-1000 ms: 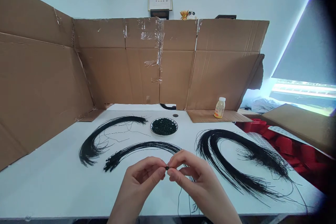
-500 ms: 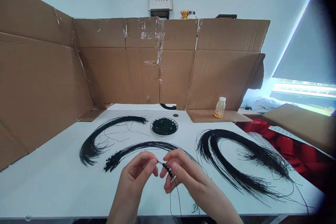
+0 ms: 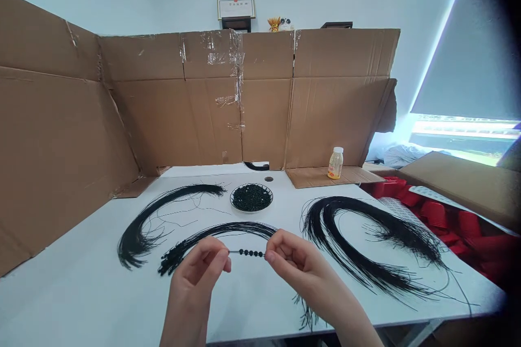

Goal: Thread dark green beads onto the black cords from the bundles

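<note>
My left hand [image 3: 197, 276] and my right hand [image 3: 297, 265] pinch a thin black cord [image 3: 236, 252] between them, stretched level above the white table. Several round black beads [image 3: 250, 252] sit in a row along its middle. Just behind my left hand lies a curved bundle of black cords [image 3: 220, 229] with beaded ends. A shallow plate [image 3: 270, 198] heaped with black beads stands beyond my hands. Further bundles of black cord [image 3: 150, 217] [image 3: 350, 203] curve across the table on either side. Fingers hide the cord's ends.
Cardboard sheets [image 3: 264, 119] form a wall along the back and left of the white table [image 3: 89, 293]. A small plastic bottle [image 3: 335, 163] stands on a cardboard flap at the back. Red containers [image 3: 435, 214] lie beyond the right edge.
My hands have moved apart, and the cord, earlier slanted with a loose tail, now runs level and taut. More beads show along it. The view has shifted slightly.
</note>
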`<action>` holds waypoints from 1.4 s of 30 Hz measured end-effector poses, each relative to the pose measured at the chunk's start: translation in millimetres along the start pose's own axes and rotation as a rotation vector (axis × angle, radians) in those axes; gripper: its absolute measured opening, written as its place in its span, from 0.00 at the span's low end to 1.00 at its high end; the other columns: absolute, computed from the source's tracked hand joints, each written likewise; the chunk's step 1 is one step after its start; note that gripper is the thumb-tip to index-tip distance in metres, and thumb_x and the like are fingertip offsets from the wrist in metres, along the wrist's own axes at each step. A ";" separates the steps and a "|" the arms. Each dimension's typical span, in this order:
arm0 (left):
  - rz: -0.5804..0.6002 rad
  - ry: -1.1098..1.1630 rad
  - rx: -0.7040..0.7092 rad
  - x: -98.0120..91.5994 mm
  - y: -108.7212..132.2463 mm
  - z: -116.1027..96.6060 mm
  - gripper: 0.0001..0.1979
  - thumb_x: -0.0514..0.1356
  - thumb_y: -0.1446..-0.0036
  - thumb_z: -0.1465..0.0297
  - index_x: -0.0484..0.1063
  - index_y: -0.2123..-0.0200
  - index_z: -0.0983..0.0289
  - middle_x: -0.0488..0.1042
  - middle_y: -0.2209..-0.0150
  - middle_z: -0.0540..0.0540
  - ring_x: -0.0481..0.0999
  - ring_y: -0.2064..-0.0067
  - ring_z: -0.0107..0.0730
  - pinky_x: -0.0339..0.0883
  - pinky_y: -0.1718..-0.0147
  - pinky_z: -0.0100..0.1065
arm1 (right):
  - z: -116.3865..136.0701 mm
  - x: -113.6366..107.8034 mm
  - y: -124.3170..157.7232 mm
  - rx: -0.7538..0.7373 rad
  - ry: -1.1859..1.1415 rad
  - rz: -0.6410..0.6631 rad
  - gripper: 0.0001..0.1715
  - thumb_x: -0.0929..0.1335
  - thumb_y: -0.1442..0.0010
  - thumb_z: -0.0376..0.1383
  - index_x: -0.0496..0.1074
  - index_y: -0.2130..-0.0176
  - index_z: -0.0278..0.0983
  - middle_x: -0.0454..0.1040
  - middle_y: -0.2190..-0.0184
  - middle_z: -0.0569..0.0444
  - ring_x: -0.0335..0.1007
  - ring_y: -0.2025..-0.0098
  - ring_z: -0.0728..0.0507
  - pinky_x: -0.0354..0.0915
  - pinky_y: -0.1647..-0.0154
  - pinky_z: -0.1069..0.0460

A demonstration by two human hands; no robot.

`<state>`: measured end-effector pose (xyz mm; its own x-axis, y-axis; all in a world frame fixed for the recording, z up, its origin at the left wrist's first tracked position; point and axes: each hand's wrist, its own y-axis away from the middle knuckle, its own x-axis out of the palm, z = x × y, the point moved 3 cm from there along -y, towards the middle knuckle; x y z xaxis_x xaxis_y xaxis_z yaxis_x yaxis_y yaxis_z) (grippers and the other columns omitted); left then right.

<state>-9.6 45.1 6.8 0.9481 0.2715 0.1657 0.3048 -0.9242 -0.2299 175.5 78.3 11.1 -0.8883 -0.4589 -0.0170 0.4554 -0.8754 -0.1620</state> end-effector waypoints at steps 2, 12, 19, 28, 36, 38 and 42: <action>0.013 -0.030 0.056 -0.7 1.5 -0.7 0.14 0.70 0.44 0.61 0.72 0.76 0.60 0.65 0.73 0.48 0.66 0.68 0.31 0.64 0.67 0.27 | -0.3 -0.9 -0.2 0.012 -0.004 -0.006 0.25 0.70 0.35 0.55 0.68 0.66 0.37 0.51 0.77 0.64 0.43 0.75 0.50 0.41 0.76 0.53; 0.309 -0.203 0.318 -11.3 -16.4 -15.9 0.06 0.69 0.43 0.72 0.81 0.62 0.55 0.75 0.67 0.52 0.74 0.66 0.33 0.71 0.60 0.32 | -6.9 -10.1 -6.6 0.039 -0.074 -0.022 0.23 0.74 0.40 0.52 0.71 0.69 0.36 0.48 0.82 0.67 0.36 0.78 0.52 0.35 0.78 0.52; 0.678 -0.349 0.506 -8.0 -40.1 -35.0 0.15 0.67 0.43 0.79 0.86 0.62 0.51 0.82 0.69 0.55 0.80 0.68 0.37 0.75 0.69 0.33 | -10.4 -9.9 -7.8 0.081 -0.052 -0.030 0.19 0.76 0.44 0.47 0.72 0.71 0.36 0.46 0.84 0.69 0.36 0.79 0.53 0.36 0.78 0.52; 0.743 -0.339 0.408 1.1 -36.0 -34.7 0.15 0.69 0.43 0.77 0.88 0.67 0.48 0.83 0.70 0.57 0.80 0.73 0.36 0.75 0.74 0.33 | -10.8 -4.7 -8.7 0.105 -0.025 -0.004 0.14 0.75 0.44 0.43 0.73 0.72 0.36 0.46 0.86 0.70 0.35 0.80 0.53 0.36 0.78 0.52; 0.822 -0.365 0.320 -0.5 -38.5 -30.3 0.13 0.68 0.43 0.76 0.88 0.66 0.48 0.81 0.66 0.58 0.81 0.72 0.37 0.77 0.73 0.34 | -6.9 -10.8 -4.7 0.106 0.005 -0.025 0.13 0.75 0.44 0.41 0.74 0.72 0.36 0.45 0.85 0.69 0.35 0.80 0.53 0.36 0.78 0.52; 0.848 -0.389 0.319 -0.2 -40.5 -28.0 0.12 0.68 0.42 0.75 0.88 0.66 0.49 0.81 0.64 0.58 0.81 0.69 0.37 0.77 0.71 0.34 | -7.0 -11.7 -4.3 0.104 0.019 -0.029 0.13 0.75 0.43 0.41 0.74 0.72 0.36 0.45 0.84 0.69 0.35 0.79 0.53 0.36 0.77 0.51; 0.908 -0.474 0.301 3.1 -45.2 -24.0 0.08 0.69 0.42 0.73 0.87 0.68 0.53 0.81 0.59 0.59 0.81 0.63 0.39 0.76 0.63 0.36 | -10.0 -11.6 -6.4 0.117 0.075 -0.049 0.12 0.74 0.41 0.41 0.74 0.71 0.36 0.45 0.83 0.68 0.35 0.79 0.52 0.36 0.77 0.51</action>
<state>-22.6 81.2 40.7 0.7501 -0.3489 -0.5618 -0.5850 -0.7462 -0.3177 182.3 90.7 2.5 -0.9094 -0.4069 -0.0862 0.4117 -0.9100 -0.0485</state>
